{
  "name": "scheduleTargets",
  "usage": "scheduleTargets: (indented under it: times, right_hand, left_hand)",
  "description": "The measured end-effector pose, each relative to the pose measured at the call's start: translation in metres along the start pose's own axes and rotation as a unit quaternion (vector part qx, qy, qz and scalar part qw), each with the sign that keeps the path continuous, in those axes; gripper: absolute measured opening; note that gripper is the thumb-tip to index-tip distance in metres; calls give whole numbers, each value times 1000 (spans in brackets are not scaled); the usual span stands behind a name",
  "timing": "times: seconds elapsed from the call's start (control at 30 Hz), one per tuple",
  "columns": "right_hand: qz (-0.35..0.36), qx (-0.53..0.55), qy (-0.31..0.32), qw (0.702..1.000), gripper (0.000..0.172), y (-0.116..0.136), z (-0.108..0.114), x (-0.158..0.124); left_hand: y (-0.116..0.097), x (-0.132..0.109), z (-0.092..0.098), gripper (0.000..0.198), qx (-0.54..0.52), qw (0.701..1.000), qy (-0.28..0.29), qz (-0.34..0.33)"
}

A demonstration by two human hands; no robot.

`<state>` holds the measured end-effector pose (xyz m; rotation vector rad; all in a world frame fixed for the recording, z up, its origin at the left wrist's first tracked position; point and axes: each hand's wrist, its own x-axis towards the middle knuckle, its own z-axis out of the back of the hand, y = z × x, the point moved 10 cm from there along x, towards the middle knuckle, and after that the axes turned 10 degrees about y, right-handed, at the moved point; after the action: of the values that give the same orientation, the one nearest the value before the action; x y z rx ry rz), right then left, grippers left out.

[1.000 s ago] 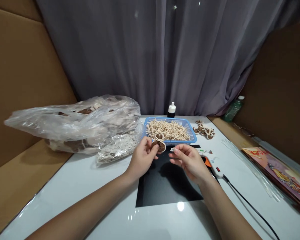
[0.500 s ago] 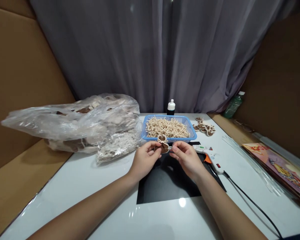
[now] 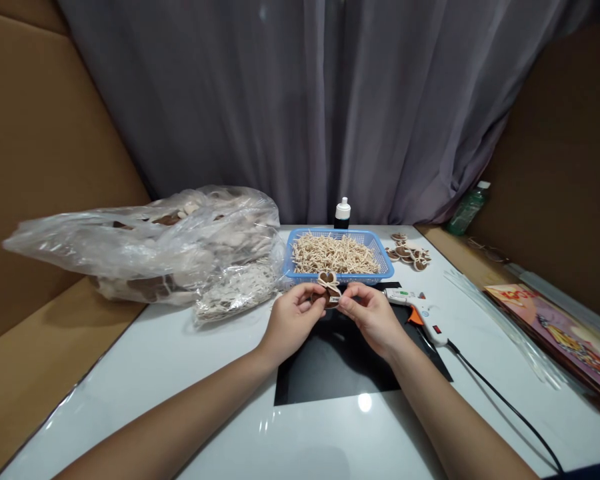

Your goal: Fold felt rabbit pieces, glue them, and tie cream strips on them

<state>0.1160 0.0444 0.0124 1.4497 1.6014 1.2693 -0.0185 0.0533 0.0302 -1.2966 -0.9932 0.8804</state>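
Note:
My left hand [image 3: 295, 320] pinches a small brown ornament [image 3: 323, 299] by its left side. Cream trim edges the ornament, with a cream bow and a heart-shaped top. On its lower right front lies a small white label [image 3: 334, 299] with dark print too small to read. The thumb and fingers of my right hand [image 3: 367, 313] are closed at the label's right end, against the ornament's edge. Whether the label is stuck down cannot be seen. Both hands are above a black sheet [image 3: 340, 373], just in front of the blue basket [image 3: 290, 272].
Cream bows of cord [image 3: 335, 255] fill the basket. A white glue gun [image 3: 420, 313] with an orange trigger and black cord lies right, near glue sticks [image 3: 510, 333]. Behind it are finished-looking ornaments [image 3: 410, 253]. Plastic bags [image 3: 180, 240] stand left; a bottle [image 3: 343, 213] stands behind.
My right hand has moved left to the ornament, bringing the small white label onto its front. The ornament has turned slightly more upright in my left hand.

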Motion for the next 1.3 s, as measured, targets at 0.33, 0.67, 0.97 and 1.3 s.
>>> scheduleTargets:
  times: [0.33, 0.67, 0.97, 1.3]
  right_hand:
    - [14, -92, -23, 995, 21, 7, 7, -1]
    - [30, -77, -71, 994, 29, 8, 9, -3]
    - [42, 43, -80, 995, 34, 3, -2, -8]
    - [-1, 153, -35, 988, 15, 5, -10, -6]
  left_hand:
    - [-2, -1, -1, 18, 32, 999, 4, -18]
    - [-4, -4, -4, 15, 36, 999, 8, -32]
    - [-6, -10, -4, 17, 36, 998, -7, -42]
    - [-6, -7, 0, 19, -42, 998, -21, -46]
